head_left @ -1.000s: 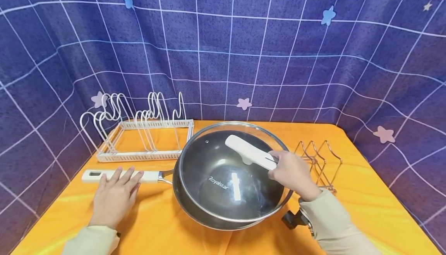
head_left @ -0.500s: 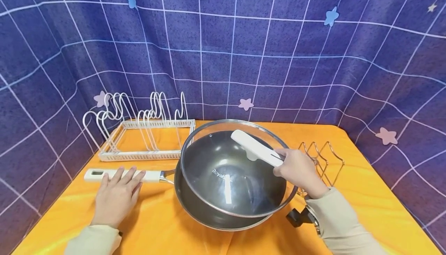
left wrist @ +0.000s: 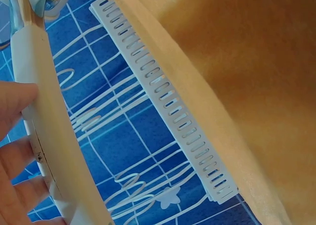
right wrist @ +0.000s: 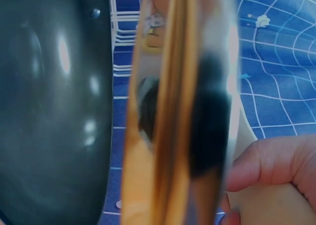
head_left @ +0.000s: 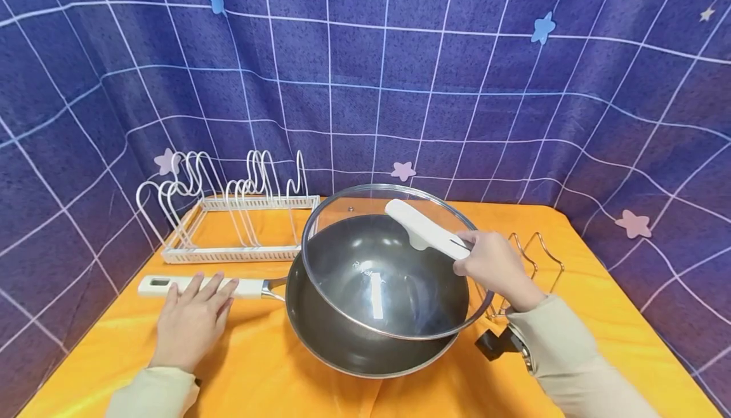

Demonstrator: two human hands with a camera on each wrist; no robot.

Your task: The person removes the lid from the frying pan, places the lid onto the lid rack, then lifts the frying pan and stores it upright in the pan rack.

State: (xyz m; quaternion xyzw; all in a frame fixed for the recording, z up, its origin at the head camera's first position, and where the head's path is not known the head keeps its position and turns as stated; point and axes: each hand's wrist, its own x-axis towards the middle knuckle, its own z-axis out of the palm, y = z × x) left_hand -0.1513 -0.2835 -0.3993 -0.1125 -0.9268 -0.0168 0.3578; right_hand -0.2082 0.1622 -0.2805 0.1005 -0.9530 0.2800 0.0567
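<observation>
In the head view a dark pan point(head_left: 365, 358) stands on the orange cloth, its white handle point(head_left: 249, 288) pointing left. The left hand point(head_left: 191, 326) lies over that handle with its fingers extended across it; the left wrist view shows thumb and fingers against the handle point(left wrist: 49, 111). Above the pan a glass lid point(head_left: 394, 304) is held tilted by the right hand point(head_left: 493, 266), whose fingers grip the end of the white lid handle point(head_left: 425, 229). Pan interior shows below the lid's near rim. In the right wrist view the lid's edge point(right wrist: 173, 106) is blurred beside the pan point(right wrist: 49, 116).
A white wire rack point(head_left: 228, 255) stands at the back left, close to the pan. A copper-coloured wire rack point(head_left: 551, 259) stands on the right, partly behind the right hand. A blue grid-patterned curtain point(head_left: 365, 107) hangs behind and at both sides.
The right hand has moved the lid up, away and slightly right, uncovering more of the pan's near side. The left hand has stayed on the pan handle.
</observation>
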